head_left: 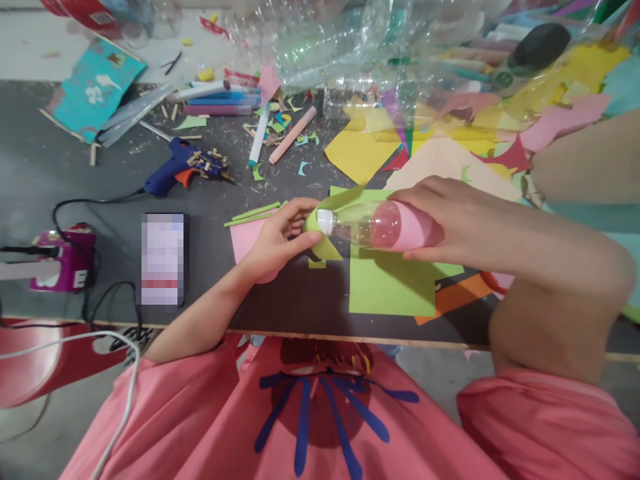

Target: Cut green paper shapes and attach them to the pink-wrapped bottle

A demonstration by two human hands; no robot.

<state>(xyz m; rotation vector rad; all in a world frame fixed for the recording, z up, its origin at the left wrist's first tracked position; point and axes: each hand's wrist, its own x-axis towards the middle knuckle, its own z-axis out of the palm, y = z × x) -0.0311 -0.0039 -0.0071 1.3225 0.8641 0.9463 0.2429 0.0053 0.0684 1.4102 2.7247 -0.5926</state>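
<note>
My right hand is closed round the base end of a clear plastic bottle, which lies on its side in the air with its white cap to the left. Pink paper wraps the bottle's lower part. My left hand pinches a curved strip of green paper around the cap end. Below the bottle, green paper sheets lie on the dark table. A pink paper piece with green strips along its top sits partly behind my left hand.
A blue glue gun lies at the left, its cord running to a purple box. Near it is a phone. Markers, paper scraps and several clear bottles crowd the back. An orange strip is at right.
</note>
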